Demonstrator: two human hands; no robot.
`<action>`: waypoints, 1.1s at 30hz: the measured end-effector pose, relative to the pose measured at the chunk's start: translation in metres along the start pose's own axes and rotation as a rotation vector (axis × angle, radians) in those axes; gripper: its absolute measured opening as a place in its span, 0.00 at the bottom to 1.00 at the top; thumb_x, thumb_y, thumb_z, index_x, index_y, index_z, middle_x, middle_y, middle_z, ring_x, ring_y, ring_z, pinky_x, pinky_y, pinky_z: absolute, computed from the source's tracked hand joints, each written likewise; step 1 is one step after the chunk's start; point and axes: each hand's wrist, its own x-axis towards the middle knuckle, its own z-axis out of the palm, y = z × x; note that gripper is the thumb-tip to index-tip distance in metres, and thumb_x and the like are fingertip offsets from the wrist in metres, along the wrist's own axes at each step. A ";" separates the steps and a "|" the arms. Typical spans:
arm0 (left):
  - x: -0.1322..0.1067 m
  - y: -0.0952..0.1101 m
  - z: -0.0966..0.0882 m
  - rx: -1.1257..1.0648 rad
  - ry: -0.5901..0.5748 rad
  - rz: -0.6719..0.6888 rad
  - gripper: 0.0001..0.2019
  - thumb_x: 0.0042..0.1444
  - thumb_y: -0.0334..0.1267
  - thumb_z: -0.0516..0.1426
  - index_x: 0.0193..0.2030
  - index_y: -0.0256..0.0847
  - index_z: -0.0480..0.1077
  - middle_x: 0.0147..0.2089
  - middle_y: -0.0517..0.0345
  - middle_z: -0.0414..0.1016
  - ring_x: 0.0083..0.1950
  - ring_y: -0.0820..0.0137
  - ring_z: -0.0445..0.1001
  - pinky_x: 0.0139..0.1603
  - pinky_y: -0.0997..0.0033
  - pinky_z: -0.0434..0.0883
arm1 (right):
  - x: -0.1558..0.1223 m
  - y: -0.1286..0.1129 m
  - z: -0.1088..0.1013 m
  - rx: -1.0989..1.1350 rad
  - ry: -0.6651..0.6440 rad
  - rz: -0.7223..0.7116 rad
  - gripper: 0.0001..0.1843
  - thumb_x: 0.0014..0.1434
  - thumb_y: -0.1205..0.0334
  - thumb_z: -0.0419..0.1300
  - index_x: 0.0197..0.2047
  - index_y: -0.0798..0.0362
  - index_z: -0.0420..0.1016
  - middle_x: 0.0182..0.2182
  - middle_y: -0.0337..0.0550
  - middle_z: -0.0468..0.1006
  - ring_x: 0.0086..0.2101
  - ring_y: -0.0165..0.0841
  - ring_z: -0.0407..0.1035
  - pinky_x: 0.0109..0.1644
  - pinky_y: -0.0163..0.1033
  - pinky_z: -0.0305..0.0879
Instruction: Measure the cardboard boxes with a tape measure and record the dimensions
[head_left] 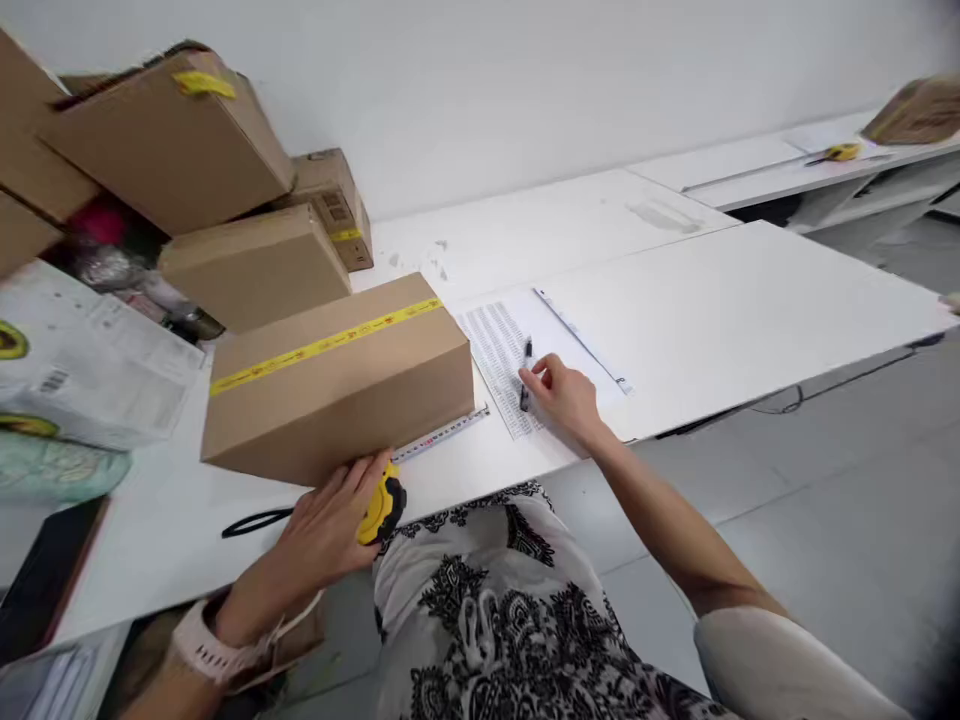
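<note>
One tape measure (383, 506), gripped in the left hand (330, 518), runs along the box's (334, 372) length, pointing right; right hand (565, 398) at pen (528, 349), grip unclear.

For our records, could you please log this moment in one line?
left hand: on tape measure; right hand: at pen over printed sheet; carton: top taped

Head-worn; facing forward, down; near table (675, 300)
</note>
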 end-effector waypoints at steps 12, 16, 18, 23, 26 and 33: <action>0.019 -0.027 0.007 0.032 0.133 -0.043 0.44 0.55 0.37 0.55 0.78 0.43 0.43 0.69 0.45 0.65 0.66 0.51 0.67 0.51 0.54 0.75 | 0.036 0.022 -0.022 0.859 -0.262 -0.177 0.16 0.64 0.56 0.56 0.50 0.52 0.79 0.41 0.49 0.84 0.40 0.40 0.78 0.46 0.48 0.71; 0.018 -0.035 0.023 0.127 0.353 0.031 0.40 0.56 0.33 0.55 0.76 0.36 0.50 0.66 0.38 0.67 0.65 0.47 0.68 0.57 0.50 0.72 | 0.034 0.044 -0.030 1.098 -0.109 -0.232 0.21 0.56 0.49 0.69 0.51 0.47 0.76 0.45 0.46 0.84 0.47 0.40 0.77 0.53 0.50 0.70; 0.019 -0.021 0.026 0.190 0.510 0.108 0.36 0.56 0.33 0.55 0.73 0.29 0.54 0.66 0.31 0.67 0.65 0.42 0.67 0.62 0.43 0.68 | 0.033 0.053 -0.028 1.057 0.015 -0.228 0.18 0.54 0.48 0.71 0.42 0.47 0.75 0.36 0.41 0.83 0.40 0.37 0.76 0.51 0.47 0.70; 0.044 0.076 0.016 0.093 0.774 0.421 0.35 0.67 0.48 0.51 0.74 0.26 0.51 0.70 0.33 0.65 0.72 0.48 0.61 0.69 0.49 0.62 | 0.036 0.060 -0.015 1.126 -0.005 -0.107 0.26 0.63 0.32 0.54 0.42 0.47 0.73 0.26 0.37 0.76 0.32 0.34 0.72 0.47 0.45 0.68; 0.077 0.145 0.013 0.002 0.737 0.637 0.37 0.68 0.53 0.51 0.72 0.24 0.54 0.71 0.35 0.65 0.74 0.52 0.59 0.73 0.55 0.57 | 0.038 0.056 -0.009 1.294 -0.214 -0.092 0.32 0.60 0.29 0.55 0.51 0.47 0.73 0.40 0.44 0.81 0.42 0.37 0.74 0.52 0.46 0.68; 0.135 0.205 0.013 0.079 0.611 0.554 0.50 0.61 0.65 0.54 0.73 0.18 0.52 0.74 0.24 0.55 0.76 0.41 0.52 0.75 0.47 0.51 | 0.032 0.059 -0.005 1.059 -0.104 -0.107 0.20 0.57 0.43 0.68 0.30 0.49 0.68 0.22 0.32 0.65 0.25 0.28 0.58 0.33 0.38 0.60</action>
